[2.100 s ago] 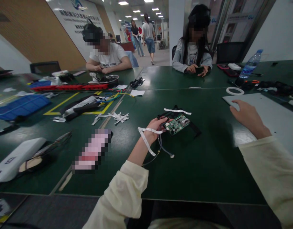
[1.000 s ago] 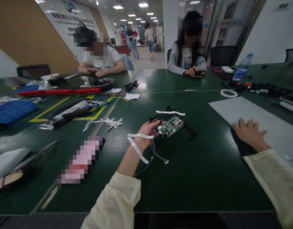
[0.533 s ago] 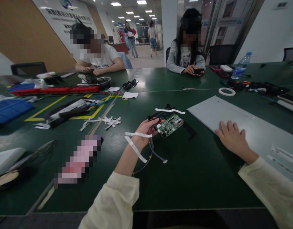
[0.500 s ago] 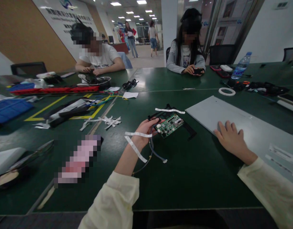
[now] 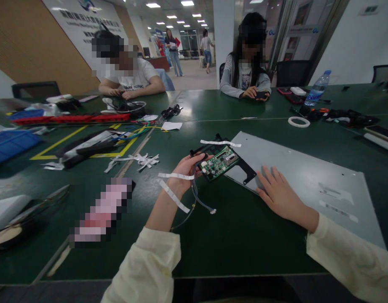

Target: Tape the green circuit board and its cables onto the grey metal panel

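My left hand (image 5: 185, 171) is closed on a green circuit board (image 5: 220, 163), which sits with a black plastic bracket (image 5: 247, 170) and trailing grey cables (image 5: 200, 200). Strips of white tape (image 5: 175, 196) cling to the cables and wrist area, and another white strip lies across the bracket's top. Flat on a grey metal panel (image 5: 307, 168) rests my right hand (image 5: 277, 189), its fingers stretched out near the panel's left edge. The panel's left corner lies behind the bracket; whether the two touch I cannot tell.
Crumpled white tape strips (image 5: 143, 160) and a pixelated pink phone-shaped thing (image 5: 102, 210) lie to the left. A blue tray (image 5: 15, 145) stands at far left. Beyond the panel are a tape roll (image 5: 298, 122) and a water bottle (image 5: 318, 89). Two people sit across the green table (image 5: 212, 256).
My right hand and the grey panel have moved left, so the panel's corner now lies behind the bracket. My left hand with the board has shifted slightly left.
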Tool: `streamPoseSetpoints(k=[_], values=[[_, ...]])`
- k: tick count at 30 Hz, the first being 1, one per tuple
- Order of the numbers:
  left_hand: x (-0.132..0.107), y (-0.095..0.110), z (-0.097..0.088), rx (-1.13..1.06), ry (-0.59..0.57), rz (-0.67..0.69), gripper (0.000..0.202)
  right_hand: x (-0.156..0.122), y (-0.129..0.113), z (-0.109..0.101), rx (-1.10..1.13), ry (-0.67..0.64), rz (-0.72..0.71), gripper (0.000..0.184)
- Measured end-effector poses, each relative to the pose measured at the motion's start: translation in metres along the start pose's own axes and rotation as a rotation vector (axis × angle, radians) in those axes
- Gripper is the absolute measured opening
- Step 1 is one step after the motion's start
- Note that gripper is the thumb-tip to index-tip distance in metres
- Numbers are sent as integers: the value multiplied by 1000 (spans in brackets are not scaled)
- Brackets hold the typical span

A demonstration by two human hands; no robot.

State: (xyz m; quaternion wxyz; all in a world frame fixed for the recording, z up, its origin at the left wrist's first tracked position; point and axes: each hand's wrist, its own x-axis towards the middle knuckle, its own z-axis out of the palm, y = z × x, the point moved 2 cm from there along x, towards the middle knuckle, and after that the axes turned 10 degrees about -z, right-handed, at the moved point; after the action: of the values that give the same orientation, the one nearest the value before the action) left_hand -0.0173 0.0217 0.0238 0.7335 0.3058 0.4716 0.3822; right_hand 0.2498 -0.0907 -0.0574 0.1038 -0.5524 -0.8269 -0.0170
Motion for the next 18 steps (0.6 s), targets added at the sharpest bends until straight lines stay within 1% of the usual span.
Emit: streamPoseSetpoints(k=[5, 9, 12, 15, 18], values=[[-1, 2, -1, -11, -16, -5, 16, 4, -17, -7, 51, -3, -116, 57], [-3, 3, 1, -36, -18, -15, 14, 7, -34, -13, 77, -7, -249, 53], [-5, 2, 4, -41, -22, -24, 13, 8, -48, -16, 100, -11, -329, 56], [-5, 1, 6, -31, -34, -39, 14, 9, -61, -20, 136, -31, -375, 60], [-4, -1, 6, -4, -21, -34, 18, 8, -70, -22, 166, -71, -414, 63]])
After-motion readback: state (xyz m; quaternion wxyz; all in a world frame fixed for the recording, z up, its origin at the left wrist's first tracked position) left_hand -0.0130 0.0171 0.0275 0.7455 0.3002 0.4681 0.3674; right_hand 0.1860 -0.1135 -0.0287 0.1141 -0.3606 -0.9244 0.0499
